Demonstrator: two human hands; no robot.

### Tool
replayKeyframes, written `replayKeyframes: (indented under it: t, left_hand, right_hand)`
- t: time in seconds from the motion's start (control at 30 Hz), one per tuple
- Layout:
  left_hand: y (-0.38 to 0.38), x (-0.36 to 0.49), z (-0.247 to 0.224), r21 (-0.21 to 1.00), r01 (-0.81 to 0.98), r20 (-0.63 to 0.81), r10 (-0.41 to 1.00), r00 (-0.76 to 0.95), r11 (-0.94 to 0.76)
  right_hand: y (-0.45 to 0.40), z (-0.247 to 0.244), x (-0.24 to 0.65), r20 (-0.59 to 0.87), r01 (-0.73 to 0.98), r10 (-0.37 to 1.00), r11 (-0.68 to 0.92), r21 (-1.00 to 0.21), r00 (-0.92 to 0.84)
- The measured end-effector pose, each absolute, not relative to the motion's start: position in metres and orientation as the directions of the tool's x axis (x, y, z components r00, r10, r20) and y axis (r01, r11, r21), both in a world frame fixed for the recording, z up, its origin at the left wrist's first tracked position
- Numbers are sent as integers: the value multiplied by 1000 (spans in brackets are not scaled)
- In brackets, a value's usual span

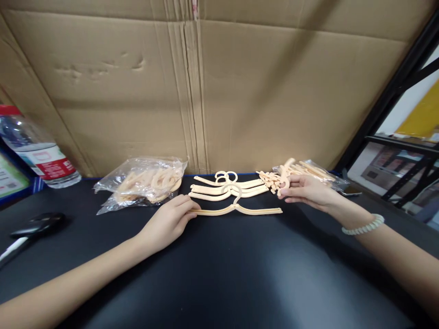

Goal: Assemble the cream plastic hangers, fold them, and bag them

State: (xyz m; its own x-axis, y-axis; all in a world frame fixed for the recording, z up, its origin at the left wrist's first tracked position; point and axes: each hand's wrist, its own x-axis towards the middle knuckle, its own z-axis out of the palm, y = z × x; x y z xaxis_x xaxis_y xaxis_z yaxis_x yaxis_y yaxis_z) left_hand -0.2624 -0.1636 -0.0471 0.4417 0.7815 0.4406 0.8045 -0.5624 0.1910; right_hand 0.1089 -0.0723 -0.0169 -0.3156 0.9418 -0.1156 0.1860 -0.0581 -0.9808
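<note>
My left hand (173, 219) is closed on the left end of a cream plastic hanger (252, 210), which lies nearest me with its hook pointing away. Behind it, several more hangers (211, 192) are stacked, their hooks overlapping. At the right, my right hand (302, 192) pinches a curved cream piece (284, 179) beside a heap of small cream parts (269, 179). Past that hand, long cream strips (313, 170) lie on a clear plastic bag. A clear bag (147, 180) of curved cream pieces sits behind my left hand.
On the black table (219, 274), a bottle (44, 155) stands at the left, with a black mouse (39, 224) and a white pen (13, 246) nearer. A cardboard wall (137, 91) rises behind. A phone (350, 193) lies at the right by a black metal frame (387, 91).
</note>
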Motion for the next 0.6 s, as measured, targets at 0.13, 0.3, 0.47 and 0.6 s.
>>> replayKeyframes:
  t: [0.13, 0.3, 0.47, 0.6]
  left_hand:
    - [-167, -261, -44, 203, 828, 414, 812, 412, -523]
    - [-169, -260, -43, 207, 834, 420, 816, 397, -512]
    - [-167, -262, -43, 216, 839, 465, 808, 361, -499]
    - [-168, -262, -43, 217, 836, 517, 786, 338, -503]
  right_hand:
    - [-73, -16, 109, -161, 214, 920, -87, -973, -358]
    - [-69, -19, 114, -193, 291, 884, -68, -954, -426]
    - [-70, -20, 115, -247, 264, 807, -118, -957, -536]
    - [-75, -19, 113, -295, 193, 762, -224, -955, -577]
